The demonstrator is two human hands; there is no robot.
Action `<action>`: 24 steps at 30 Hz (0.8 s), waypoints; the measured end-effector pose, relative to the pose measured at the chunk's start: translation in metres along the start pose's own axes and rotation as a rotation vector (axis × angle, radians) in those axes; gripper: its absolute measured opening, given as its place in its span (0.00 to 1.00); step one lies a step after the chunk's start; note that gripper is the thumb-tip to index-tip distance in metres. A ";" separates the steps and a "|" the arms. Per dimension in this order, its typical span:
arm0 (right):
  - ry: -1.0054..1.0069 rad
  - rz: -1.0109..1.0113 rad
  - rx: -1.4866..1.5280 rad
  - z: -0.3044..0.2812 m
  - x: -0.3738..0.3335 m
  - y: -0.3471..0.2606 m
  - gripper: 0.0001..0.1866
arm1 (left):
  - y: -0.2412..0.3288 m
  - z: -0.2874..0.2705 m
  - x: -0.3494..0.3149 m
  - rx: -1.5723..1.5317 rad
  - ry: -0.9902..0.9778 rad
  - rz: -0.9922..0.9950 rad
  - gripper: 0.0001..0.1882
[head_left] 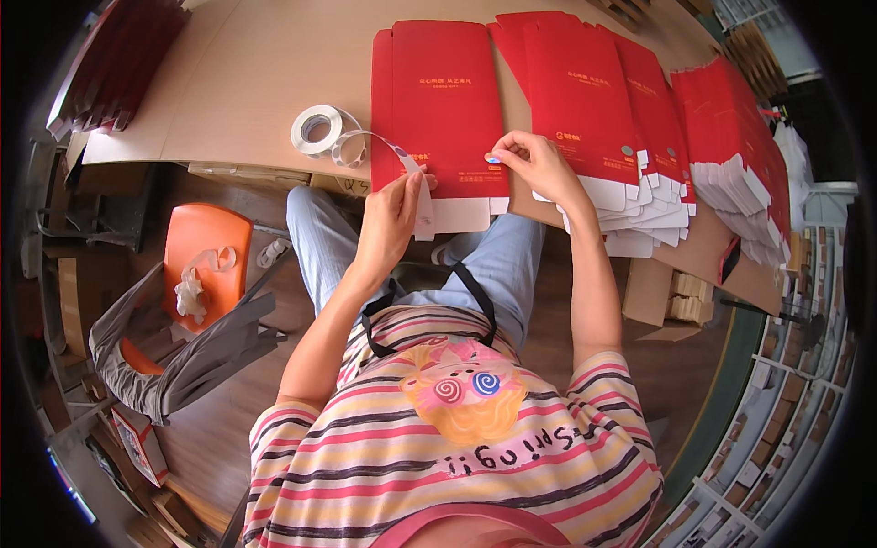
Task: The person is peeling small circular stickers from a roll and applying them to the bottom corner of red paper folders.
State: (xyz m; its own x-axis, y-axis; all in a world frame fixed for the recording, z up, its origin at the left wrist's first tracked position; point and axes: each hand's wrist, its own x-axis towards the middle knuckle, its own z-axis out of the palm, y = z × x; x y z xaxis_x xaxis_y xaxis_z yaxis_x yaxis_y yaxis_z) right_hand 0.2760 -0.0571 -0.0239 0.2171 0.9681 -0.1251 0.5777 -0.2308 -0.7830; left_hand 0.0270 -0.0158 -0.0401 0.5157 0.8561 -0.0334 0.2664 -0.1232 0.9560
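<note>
A flat red folded carton [438, 100] with white end flaps lies before me at the table's front edge. My left hand [393, 215] is closed on a pale strip of sticker backing [425, 217] over the carton's lower left part. That strip runs back to a roll of stickers [302, 131] on the table to the left. Between thumb and finger, my right hand [537, 163] pinches a small round shiny sticker [492, 158] at the carton's lower right edge. Whether the sticker touches the carton, I cannot tell.
Right of the carton are overlapping red cartons [580, 100] with white flaps, one bearing a round shiny sticker. Another red pile [731, 137] sits farther right, beside a dark phone [729, 259]. Dark red cartons [119, 64] stand far left. An orange chair [206, 237] is left of my legs.
</note>
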 end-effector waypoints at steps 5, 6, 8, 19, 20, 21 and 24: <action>-0.064 -0.049 -0.009 -0.003 0.005 0.001 0.11 | -0.005 0.003 0.000 0.011 0.084 0.112 0.20; -0.065 -0.050 -0.010 -0.003 0.005 -0.001 0.11 | -0.004 0.002 0.000 0.008 0.079 0.096 0.20; -0.061 -0.009 -0.040 -0.003 0.005 -0.005 0.11 | -0.008 0.004 0.000 0.011 0.092 0.122 0.21; 0.159 -0.100 -0.443 0.019 -0.008 -0.020 0.10 | -0.005 0.003 0.000 -0.008 0.069 0.069 0.21; 0.265 -0.104 -0.539 0.023 -0.011 -0.022 0.12 | -0.007 0.003 0.000 -0.009 0.082 0.087 0.21; 0.266 -0.108 -0.541 0.026 -0.013 -0.019 0.12 | -0.007 0.003 0.000 -0.011 0.095 0.107 0.21; 0.434 0.037 -0.613 0.033 -0.017 -0.012 0.17 | -0.004 0.000 0.000 -0.052 0.003 -0.001 0.24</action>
State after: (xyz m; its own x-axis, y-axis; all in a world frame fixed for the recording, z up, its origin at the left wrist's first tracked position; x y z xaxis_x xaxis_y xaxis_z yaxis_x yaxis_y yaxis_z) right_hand 0.2397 -0.0675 -0.0323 0.4620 0.8627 0.2059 0.8712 -0.3979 -0.2875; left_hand 0.0263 -0.0154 -0.0438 0.5132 0.8576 -0.0333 0.2238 -0.0962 0.9699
